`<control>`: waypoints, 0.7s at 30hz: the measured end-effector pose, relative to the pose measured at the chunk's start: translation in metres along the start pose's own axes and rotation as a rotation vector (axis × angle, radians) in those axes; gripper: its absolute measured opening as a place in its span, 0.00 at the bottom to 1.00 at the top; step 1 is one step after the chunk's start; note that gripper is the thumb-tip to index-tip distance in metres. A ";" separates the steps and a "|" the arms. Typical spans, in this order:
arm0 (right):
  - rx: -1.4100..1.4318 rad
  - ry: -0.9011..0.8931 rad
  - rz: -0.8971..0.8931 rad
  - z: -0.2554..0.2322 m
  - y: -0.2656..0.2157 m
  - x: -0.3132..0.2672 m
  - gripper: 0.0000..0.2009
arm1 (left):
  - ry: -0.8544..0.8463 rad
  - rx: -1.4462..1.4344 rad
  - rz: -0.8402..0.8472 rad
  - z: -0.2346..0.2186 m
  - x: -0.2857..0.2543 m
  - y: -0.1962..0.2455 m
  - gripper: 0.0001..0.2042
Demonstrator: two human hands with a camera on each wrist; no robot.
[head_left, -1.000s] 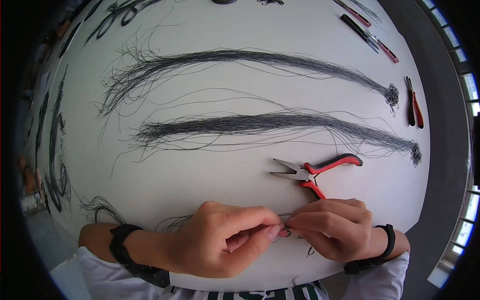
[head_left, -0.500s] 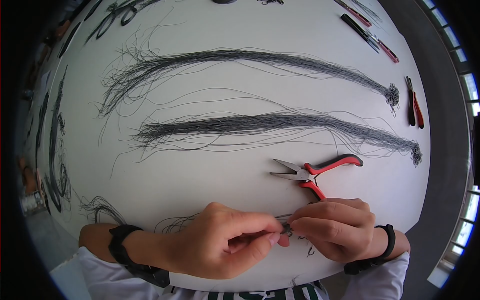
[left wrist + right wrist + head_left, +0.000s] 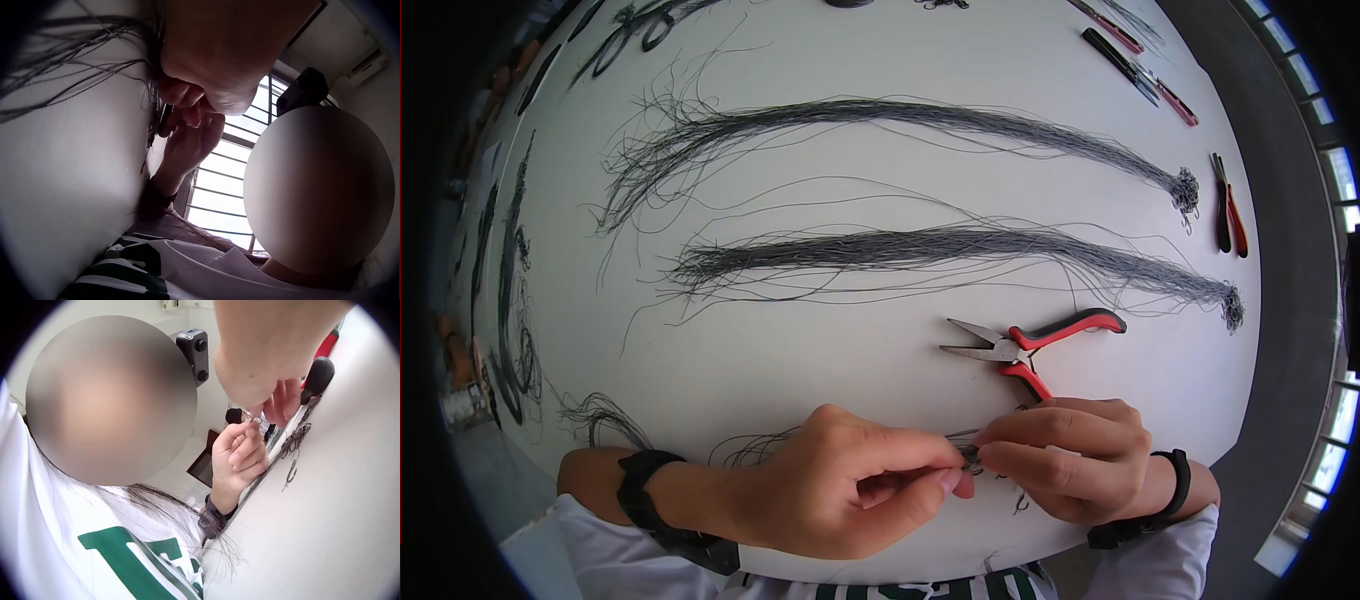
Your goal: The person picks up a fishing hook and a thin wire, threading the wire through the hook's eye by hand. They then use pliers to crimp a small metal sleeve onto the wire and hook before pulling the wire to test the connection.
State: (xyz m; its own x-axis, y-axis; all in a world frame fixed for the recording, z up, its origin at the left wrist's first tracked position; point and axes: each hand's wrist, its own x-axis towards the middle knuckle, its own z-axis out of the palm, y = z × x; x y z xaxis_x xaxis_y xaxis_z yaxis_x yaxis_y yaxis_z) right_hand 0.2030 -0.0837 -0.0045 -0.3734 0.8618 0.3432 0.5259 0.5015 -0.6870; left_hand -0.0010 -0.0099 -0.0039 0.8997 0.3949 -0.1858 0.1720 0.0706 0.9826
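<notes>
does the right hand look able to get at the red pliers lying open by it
Probably yes: the red pliers lie just beyond the right hand, one handle reaching its knuckles, and nothing covers the other. Its fingers look busy at the dark strands, though, and might need freeing first.

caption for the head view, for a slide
Left hand and right hand work at fine dark strands near open pliers
</notes>
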 end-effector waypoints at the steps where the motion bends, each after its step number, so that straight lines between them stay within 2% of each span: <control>1: -0.001 0.009 -0.008 0.001 0.000 0.000 0.12 | 0.000 0.000 0.000 0.000 0.000 0.000 0.08; 13: -0.070 0.051 -0.048 0.003 0.000 -0.001 0.13 | 0.070 0.062 0.030 0.003 -0.001 0.000 0.04; 15: -0.074 0.044 -0.044 0.002 0.000 -0.001 0.13 | 0.127 0.066 0.052 0.004 0.001 0.001 0.06; 21: -0.110 0.160 -0.078 0.005 0.002 -0.001 0.09 | 0.222 0.067 0.105 0.006 0.001 0.000 0.06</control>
State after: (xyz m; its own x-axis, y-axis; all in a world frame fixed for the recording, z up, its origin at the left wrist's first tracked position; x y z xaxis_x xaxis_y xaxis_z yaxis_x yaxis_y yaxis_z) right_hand 0.2008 -0.0841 -0.0095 -0.2946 0.8166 0.4964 0.5834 0.5651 -0.5834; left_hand 0.0017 -0.0148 -0.0041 0.8052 0.5889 -0.0699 0.1149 -0.0393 0.9926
